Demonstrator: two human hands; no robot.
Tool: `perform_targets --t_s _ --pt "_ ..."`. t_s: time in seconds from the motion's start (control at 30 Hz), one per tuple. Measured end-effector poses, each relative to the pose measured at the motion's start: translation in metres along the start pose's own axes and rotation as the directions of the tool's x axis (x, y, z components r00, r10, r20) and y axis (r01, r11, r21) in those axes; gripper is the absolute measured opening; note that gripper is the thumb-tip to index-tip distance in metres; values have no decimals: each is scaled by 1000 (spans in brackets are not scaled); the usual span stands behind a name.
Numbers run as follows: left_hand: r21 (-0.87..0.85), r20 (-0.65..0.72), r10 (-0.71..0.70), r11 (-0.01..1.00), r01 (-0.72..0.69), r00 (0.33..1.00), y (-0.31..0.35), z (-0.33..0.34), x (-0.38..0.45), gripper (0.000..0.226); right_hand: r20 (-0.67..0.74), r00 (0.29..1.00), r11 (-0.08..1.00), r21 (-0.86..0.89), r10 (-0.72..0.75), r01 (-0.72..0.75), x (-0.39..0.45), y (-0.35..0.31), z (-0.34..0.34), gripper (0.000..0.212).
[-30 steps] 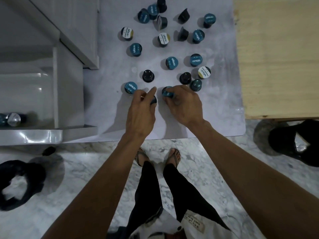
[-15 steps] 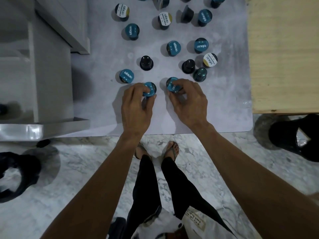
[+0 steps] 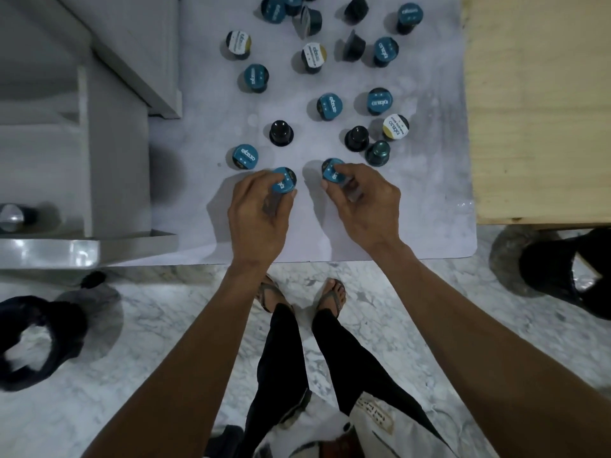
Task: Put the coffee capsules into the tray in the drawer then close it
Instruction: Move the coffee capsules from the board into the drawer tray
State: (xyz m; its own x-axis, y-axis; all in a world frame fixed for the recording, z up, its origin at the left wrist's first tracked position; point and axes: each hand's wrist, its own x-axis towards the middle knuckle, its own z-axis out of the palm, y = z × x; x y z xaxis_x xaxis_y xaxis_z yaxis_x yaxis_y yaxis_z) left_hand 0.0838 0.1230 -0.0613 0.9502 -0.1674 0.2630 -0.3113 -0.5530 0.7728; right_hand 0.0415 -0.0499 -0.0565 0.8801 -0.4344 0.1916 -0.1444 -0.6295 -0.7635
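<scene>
While both hands grip | left hand (image 3: 256, 213) pinches a teal capsule (image 3: 283, 185) at its fingertips | right hand (image 3: 363, 200) pinches another capsule (image 3: 332, 170) | likely light, rigid, slick-sided: hold beneath rim | drawer (image 3: 82, 239) lies left of the left hand

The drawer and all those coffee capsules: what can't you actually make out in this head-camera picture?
- Drawer: the left edge cuts it off, so its tray and the capsule count inside stay unknown; one capsule shows.
- Top capsules: cut off by the upper edge.
- Held capsules: the left hand and right hand cover their bodies; only the teal lids show.
- White-lid capsule: small print too tiny to read.
</scene>
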Motion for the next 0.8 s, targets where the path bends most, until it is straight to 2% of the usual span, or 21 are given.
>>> perform_targets --t_s 0.13,0.27,0.43,0.67,0.8 --pt "-23 -2 -24 999 24 1000 33 -35 2 25 -37 999 996 87 37 -33 1 -30 -26 24" --pt "-58 -63 -47 997 43 997 64 -81 15 26 -45 997 977 209 60 -49 6 -74 -48 21" --pt "-32 -121 -1 999 -3 993 84 -147 34 28 -15 1000 960 281 5 -1 18 -135 -53 21" --pt "55 -164 7 998 2 986 51 -244 62 27 100 989 933 354 -111 69 28 -232 -8 19" --pt "51 -111 -86 994 92 990 2 -301 78 24 158 965 917 373 -210 138 23 -278 49 22"
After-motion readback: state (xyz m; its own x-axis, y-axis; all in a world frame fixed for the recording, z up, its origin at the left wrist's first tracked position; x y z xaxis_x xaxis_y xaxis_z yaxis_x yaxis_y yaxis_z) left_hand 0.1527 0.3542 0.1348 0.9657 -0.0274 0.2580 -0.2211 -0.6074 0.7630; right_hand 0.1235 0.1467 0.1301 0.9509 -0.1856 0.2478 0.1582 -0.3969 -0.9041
